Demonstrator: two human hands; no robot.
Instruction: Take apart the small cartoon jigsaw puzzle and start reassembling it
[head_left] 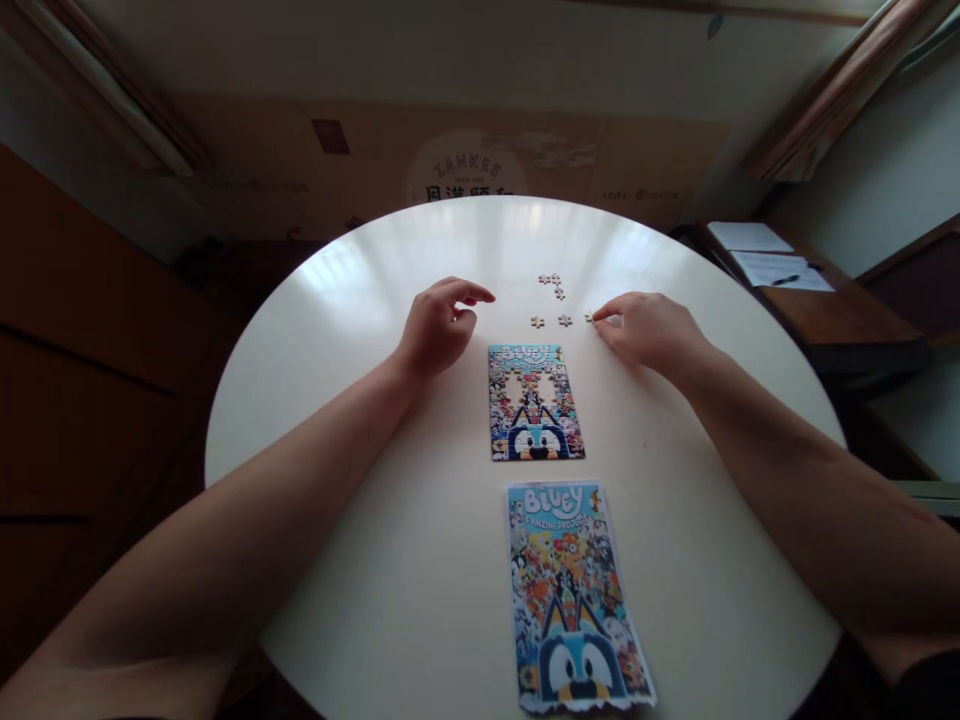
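A partly assembled jigsaw puzzle [566, 405] lies flat in the middle of the table, with gaps in its upper half. Beyond it are several loose puzzle pieces, among them one piece [537, 322] at the left and another piece [565, 320] beside it. The fingertips of my right hand [645, 328] pinch a small puzzle piece [589, 318] at the right end of that row. To the left of the loose pieces, my left hand [442, 322] hovers with thumb and index finger apart, holding nothing. A printed picture sheet [517, 640] with a matching design lies nearest me, its lower edge torn.
The round white table [360, 590] has a glossy top. A wooden side table [810, 305] at the right bears papers [750, 237] and a pen [786, 280]. A large printed cardboard panel [555, 150] stands behind the table, below curtains [817, 110].
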